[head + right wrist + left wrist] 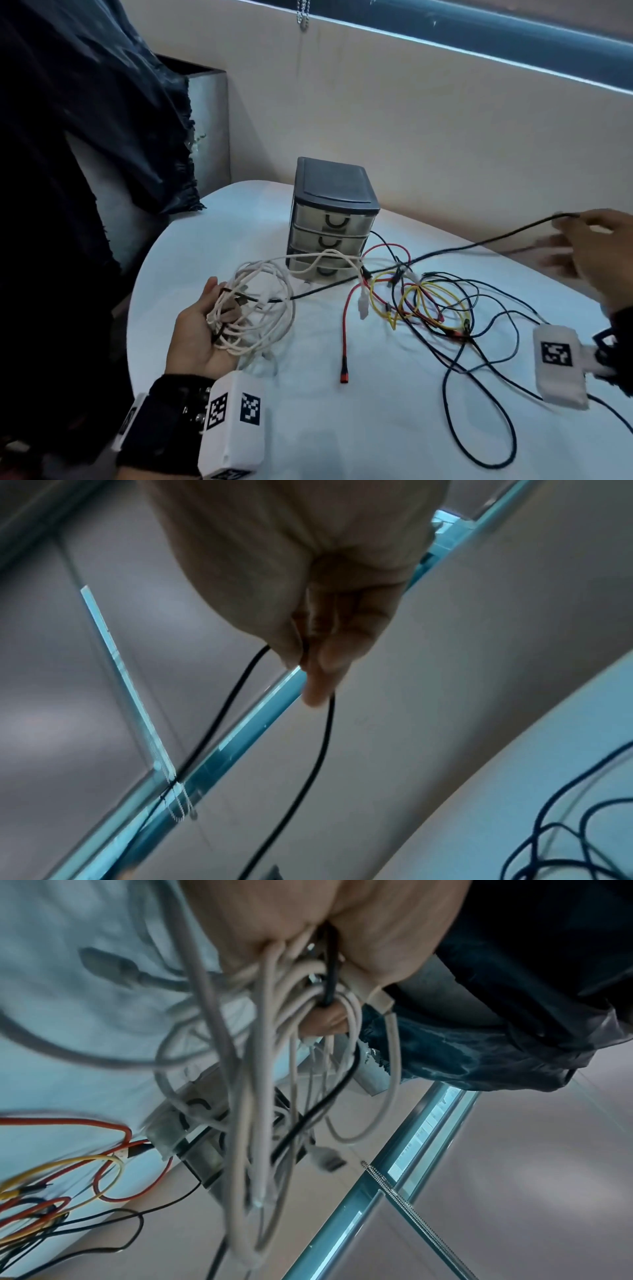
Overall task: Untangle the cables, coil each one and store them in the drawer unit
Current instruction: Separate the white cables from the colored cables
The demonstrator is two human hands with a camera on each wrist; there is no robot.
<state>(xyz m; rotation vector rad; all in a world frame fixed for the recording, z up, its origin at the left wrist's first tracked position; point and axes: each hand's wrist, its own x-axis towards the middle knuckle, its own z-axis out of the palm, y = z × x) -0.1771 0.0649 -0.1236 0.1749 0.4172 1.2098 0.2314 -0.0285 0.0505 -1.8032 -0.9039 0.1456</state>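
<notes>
My left hand lies palm up at the table's front left and grips a bundle of white cables, seen close as white cables in the left wrist view. A black cable runs taut from that bundle to my right hand, which pinches the black cable raised at the far right. The grey drawer unit stands mid-table with its three drawers closed. A tangle of red, yellow and dark wires lies to its right.
The round white table has its edge close on the left, beside a dark cloth. A beige wall and a window sill run behind. A red-tipped lead lies loose in front of the unit.
</notes>
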